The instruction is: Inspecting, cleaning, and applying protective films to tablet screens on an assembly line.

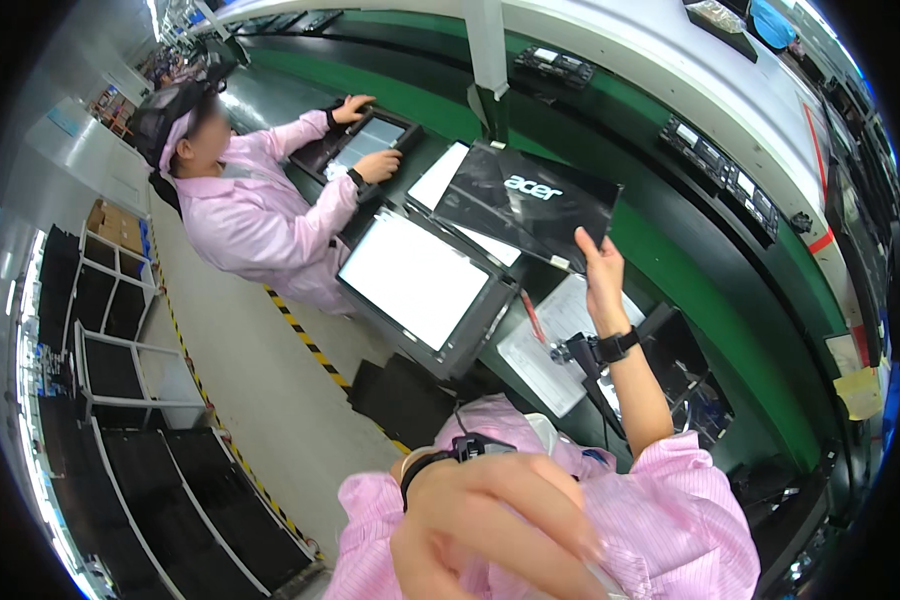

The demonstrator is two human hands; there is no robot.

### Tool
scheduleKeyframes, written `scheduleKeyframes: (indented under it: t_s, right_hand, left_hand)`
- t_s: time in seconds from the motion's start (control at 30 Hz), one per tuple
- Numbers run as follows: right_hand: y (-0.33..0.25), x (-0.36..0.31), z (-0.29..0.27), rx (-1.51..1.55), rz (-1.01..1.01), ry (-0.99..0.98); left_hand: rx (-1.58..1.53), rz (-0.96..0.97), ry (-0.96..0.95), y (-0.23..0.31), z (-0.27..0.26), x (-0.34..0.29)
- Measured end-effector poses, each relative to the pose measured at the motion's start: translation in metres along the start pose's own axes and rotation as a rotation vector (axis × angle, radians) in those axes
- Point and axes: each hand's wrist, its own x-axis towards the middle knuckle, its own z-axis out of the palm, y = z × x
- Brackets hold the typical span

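Observation:
My right hand [602, 275] grips the near right edge of a black glossy screen panel [530, 205], thumb and fingers on its corner side. The panel is thin, tilted, with pale lettering and small white tabs on its edges. It hangs over another lit white surface [438, 178], partly covering it. Left of it a bright white light panel [418, 280] sits in a dark frame. My left hand [500, 515] is raised very close to the view, before my chest. Its fingers are loosely bent and apart, with no object visible in them; the fingertips are blurred.
A co-worker [250, 190] at the far left works on a dark framed panel [365, 145]. Printed sheets [545, 365] and a red pen [533, 316] lie near my right forearm. Circuit-like black strips [720, 170] rest along the green bench [660, 235]. Racks [135, 390] stand left.

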Motion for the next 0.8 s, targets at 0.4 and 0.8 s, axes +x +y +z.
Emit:
scheduleKeyframes:
  t_s: [0.4, 0.8]
  right_hand:
    - [0.039, 0.028, 0.040, -0.963, 0.090, -0.023]
    - [-0.035, -0.157, -0.268, -1.539, -0.137, 0.885]
  left_hand:
    - [0.240, -0.337, 0.234, 0.039, -0.071, -0.042]
    - [0.052, -0.886, 0.123, -0.043, -0.010, -0.067]
